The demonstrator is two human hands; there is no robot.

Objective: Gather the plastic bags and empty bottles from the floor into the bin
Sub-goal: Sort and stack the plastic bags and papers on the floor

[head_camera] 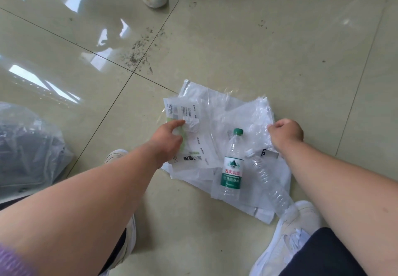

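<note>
Left hand (171,139) pinches the printed plastic bags (193,146) on the floor, right hand (286,132) clamps the clear bag (256,114) beside the green-label bottle (232,166); best bunch bags inward w/ both bottles wrapped, bin not in view.

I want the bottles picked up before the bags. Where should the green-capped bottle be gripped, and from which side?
Probably around the labelled middle of the green-capped bottle, from above. It lies flat on the plastic bags, cap pointing away, with the clear bottle close on its right; its left flank is freer, so the left hand could likely reach it.
</note>
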